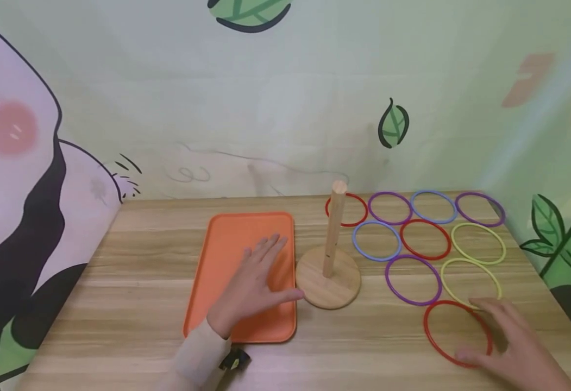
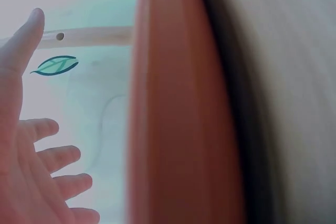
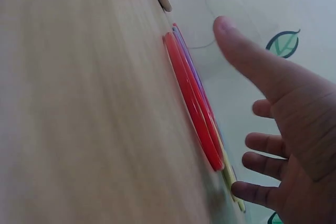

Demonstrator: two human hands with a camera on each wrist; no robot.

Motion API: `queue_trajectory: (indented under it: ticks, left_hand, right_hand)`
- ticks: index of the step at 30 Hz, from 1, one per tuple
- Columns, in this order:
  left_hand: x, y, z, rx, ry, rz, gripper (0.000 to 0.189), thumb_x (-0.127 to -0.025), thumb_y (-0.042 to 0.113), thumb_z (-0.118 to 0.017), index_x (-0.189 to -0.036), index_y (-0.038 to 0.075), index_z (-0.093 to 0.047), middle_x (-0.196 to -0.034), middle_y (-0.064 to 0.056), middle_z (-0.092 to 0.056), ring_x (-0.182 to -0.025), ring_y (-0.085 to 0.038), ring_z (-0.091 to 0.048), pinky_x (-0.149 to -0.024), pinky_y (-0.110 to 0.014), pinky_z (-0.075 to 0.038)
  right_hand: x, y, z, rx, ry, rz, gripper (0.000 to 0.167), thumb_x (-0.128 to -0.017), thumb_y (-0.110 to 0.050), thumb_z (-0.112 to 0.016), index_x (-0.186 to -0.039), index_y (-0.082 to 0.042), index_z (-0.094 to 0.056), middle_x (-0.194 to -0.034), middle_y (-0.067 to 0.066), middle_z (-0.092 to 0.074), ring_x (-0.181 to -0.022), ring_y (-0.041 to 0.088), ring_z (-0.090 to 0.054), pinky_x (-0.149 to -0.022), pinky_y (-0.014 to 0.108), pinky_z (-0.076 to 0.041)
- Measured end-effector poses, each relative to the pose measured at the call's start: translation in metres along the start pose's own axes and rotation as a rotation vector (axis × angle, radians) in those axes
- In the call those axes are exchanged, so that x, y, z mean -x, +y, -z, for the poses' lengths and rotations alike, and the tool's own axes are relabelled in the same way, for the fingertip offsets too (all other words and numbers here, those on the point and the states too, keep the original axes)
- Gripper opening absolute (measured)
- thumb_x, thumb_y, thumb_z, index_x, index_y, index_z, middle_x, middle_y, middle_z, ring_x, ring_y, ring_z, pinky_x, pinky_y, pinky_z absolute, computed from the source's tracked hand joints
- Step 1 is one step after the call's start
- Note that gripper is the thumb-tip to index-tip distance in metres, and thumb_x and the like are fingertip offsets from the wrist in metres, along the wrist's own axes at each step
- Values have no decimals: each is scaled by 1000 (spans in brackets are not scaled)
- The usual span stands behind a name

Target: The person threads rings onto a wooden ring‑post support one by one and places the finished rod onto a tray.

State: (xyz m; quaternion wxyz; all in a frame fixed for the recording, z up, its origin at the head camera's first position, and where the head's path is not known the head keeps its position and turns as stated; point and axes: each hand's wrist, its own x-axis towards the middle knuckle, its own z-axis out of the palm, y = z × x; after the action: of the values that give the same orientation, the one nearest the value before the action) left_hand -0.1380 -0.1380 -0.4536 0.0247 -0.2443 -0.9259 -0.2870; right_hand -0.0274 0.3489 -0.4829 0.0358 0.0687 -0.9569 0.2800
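Note:
My left hand [image 1: 251, 288] hovers over the orange tray [image 1: 241, 228], its fingers extended and thumb pointing right, holding nothing. Just right of that tray stands a wooden peg [image 1: 334, 233] on a round base [image 1: 346, 277]. My right hand [image 1: 512, 342] is at the nearest red ring [image 1: 426, 326], thumb and fingers spread over its right side. In the right wrist view, a visible gap separates this hand from the red ring [image 3: 193, 103], which lies flat on the table. The left wrist view shows the spread left fingers beside the tray's edge [image 2: 173, 98].
Several more rings lie flat in rows to the right of the peg, among them a yellow ring [image 1: 444, 277] and a purple ring [image 1: 389, 282]. Behind the wooden table [image 1: 133, 260] hangs a backdrop [image 1: 285, 108] with leaves and a panda.

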Motion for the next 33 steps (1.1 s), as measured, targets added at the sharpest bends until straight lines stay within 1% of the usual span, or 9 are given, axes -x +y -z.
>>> queue_trajectory:
  ticks: [3,7,15,17,19,22,28,30,33]
  left_hand:
    - [-7,2,-7,85,-21,-11,113,-86,69,-76,-169,14,-24,-174,-12,-25,-160,-40,-17,-126,-66,-11]
    - [-17,4,-13,165,-42,-22,112,-86,63,-80,-169,12,-25,-173,-15,-27,-160,-40,-19,-126,-67,-10]
    - [-32,8,-24,252,-67,-45,111,-84,50,-88,-166,5,-29,-170,-16,-31,-158,-40,-23,-125,-68,-7]
    - [-34,6,-26,270,-77,-41,109,-84,48,-88,-166,6,-30,-170,-15,-33,-159,-40,-23,-125,-67,-7]
    - [-34,4,-28,278,-88,-41,108,-84,46,-89,-165,6,-31,-169,-14,-34,-159,-41,-22,-126,-66,-6]
    - [-33,1,-30,283,-98,-37,107,-83,44,-91,-165,6,-33,-169,-13,-35,-159,-42,-19,-127,-65,-5]
    - [-33,-4,-37,291,-140,-30,107,-83,43,-91,-165,6,-33,-170,-15,-32,-160,-43,-13,-127,-63,-3]
    - [-33,-4,-40,300,-154,-22,106,-83,43,-91,-164,5,-34,-170,-18,-31,-160,-44,-12,-127,-63,-3]
    - [-33,-6,-43,301,-170,-4,105,-84,44,-90,-164,5,-35,-170,-19,-29,-161,-41,-11,-128,-61,-3]
  right_hand:
    - [7,5,1,34,17,-6,93,-65,-44,-101,-139,-4,-61,-131,18,-59,-118,32,-50,-92,40,-42]
    - [14,7,0,33,-6,-49,90,-68,-48,-99,-139,-5,-63,-132,14,-59,-116,27,-49,-90,28,-36]
    - [13,10,1,24,-118,-121,83,-70,-51,-96,-132,-3,-68,-134,22,-58,-122,46,-51,-95,64,-41]
    - [13,10,-2,19,-103,-102,79,-70,-49,-97,-128,-3,-70,-134,23,-57,-122,47,-50,-95,64,-41]
    - [14,10,-6,17,-69,-70,74,-68,-46,-99,-123,-5,-72,-135,22,-57,-122,45,-50,-95,55,-39]
    - [15,11,-11,-1,-53,-59,69,-67,-43,-100,-119,-7,-74,-139,22,-55,-123,46,-48,-95,55,-38]
    - [13,17,-8,-20,-157,-164,74,-72,-50,-96,-126,-6,-72,-151,29,-45,-132,54,-37,-98,74,-36]
    - [13,18,-8,-15,-170,-173,68,-71,-49,-96,-121,-8,-75,-152,32,-45,-133,56,-35,-99,75,-35]
    - [12,19,-7,2,-184,-178,50,-71,-49,-96,-100,-14,-75,-152,36,-45,-133,56,-35,-100,75,-35]
